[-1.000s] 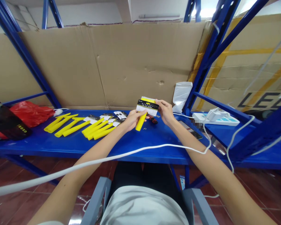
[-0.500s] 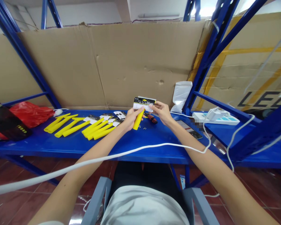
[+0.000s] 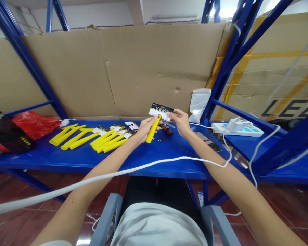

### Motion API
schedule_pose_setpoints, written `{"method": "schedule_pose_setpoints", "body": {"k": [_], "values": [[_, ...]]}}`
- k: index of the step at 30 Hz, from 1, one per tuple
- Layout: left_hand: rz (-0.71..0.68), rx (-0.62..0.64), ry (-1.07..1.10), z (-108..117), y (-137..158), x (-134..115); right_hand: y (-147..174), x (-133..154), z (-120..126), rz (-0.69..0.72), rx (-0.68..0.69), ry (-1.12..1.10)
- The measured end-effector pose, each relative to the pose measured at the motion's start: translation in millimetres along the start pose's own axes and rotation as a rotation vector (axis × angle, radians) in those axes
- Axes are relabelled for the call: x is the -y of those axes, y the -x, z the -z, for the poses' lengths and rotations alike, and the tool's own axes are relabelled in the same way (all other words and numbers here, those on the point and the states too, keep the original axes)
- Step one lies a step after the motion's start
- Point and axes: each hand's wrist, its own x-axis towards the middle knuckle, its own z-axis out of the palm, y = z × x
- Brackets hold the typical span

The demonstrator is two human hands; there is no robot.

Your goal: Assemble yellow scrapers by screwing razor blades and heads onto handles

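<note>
My left hand (image 3: 144, 130) is closed around a yellow tapered handle (image 3: 152, 132), which slants with its narrower end up. Between the thumb and fingers of my right hand (image 3: 180, 121), I pinch a black-and-white printed card (image 3: 159, 111) by its right side. The card sits just behind and above the handle's upper end; whether they touch I cannot tell. Under my hands, a red-and-black tool (image 3: 166, 130) lies on the blue table (image 3: 133, 160). Left of them, several yellow handles (image 3: 107, 140) rest in a group, some with similar cards (image 3: 100, 130) at their far ends.
A white cable (image 3: 169, 159) crosses in front of my forearms. At the right are a phone (image 3: 207, 140), a power strip (image 3: 242, 130) and a white pouch (image 3: 199, 104). A black bag (image 3: 11, 135) and red plastic bag (image 3: 36, 124) stand at the left. Cardboard (image 3: 156, 68) lines the back.
The card has shifted a little right and tilted, and my left thumb has come off its lower edge. The handle's upper end now shows in front of it.
</note>
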Motion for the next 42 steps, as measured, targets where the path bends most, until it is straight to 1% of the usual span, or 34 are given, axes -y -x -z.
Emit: {"method": "schedule_pose_setpoints", "body": {"k": [4,8,11,14,16,19,22,28,33,37,39,42], "values": [[-0.012,0.001,-0.014,0,1,0,0,-1,0,0.002,-0.010,-0.025],[0.003,-0.026,-0.026,-3,4,-3,1,2,-2,-0.005,-0.001,-0.054],[0.039,-0.026,0.040,-4,5,-6,2,6,-3,-0.033,0.043,-0.093],[0.123,0.029,0.171,-2,5,-10,4,9,-3,-0.067,0.111,-0.104],[0.174,0.086,0.223,-1,5,-14,4,7,-4,-0.050,0.123,-0.064],[0.235,0.155,0.239,1,7,-20,4,2,-5,-0.018,0.117,-0.009],[0.290,0.209,0.240,0,9,-23,5,-3,-7,-0.027,0.145,0.018],[0.338,0.251,0.210,-2,11,-19,7,0,-6,-0.054,0.181,0.051],[0.328,0.234,0.184,1,8,-17,5,1,-3,-0.038,0.121,0.072],[0.313,0.213,0.160,1,4,-15,-1,-3,2,-0.003,0.011,0.078],[0.287,0.192,0.097,0,3,-11,-5,-4,7,0.004,-0.061,0.072],[0.199,0.145,-0.040,-1,2,-4,-9,-4,12,-0.006,-0.129,0.046]]}}
